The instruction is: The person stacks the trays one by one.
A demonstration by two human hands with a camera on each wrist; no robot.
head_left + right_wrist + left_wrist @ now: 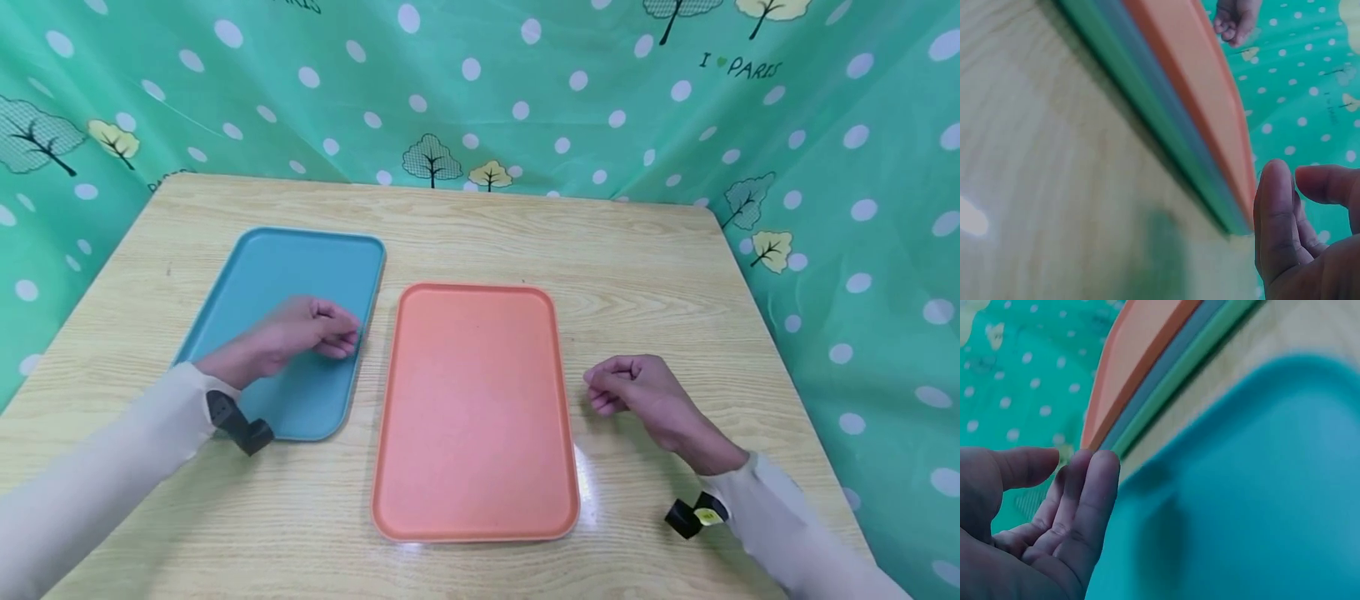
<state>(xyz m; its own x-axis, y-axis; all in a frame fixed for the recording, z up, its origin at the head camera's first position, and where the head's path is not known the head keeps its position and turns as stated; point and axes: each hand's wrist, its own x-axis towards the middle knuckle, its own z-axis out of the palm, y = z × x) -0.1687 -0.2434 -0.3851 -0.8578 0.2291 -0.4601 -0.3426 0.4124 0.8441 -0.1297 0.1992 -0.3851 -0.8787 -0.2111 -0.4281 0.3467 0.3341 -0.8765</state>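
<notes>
My left hand [307,329] hovers over a blue tray [300,267] near its right rim, fingers loosely bent and holding nothing. In the left wrist view a gap shows between the left thumb and fingers [1094,506]. A coral-orange tray [476,417] lies in the middle of the table. The wrist views show it on top of a stack, above a grey-blue tray [1184,125] and a green tray [1161,125]. Just right of that stack, my right hand [645,396] is held over the wood, thumb and fingertips close together, nothing between them.
The light wood table [637,250] carries the single blue tray and the stack, with a narrow strip of wood between them. A green dotted curtain [517,108] hangs behind and along the sides. Each wrist wears a small black camera [243,425].
</notes>
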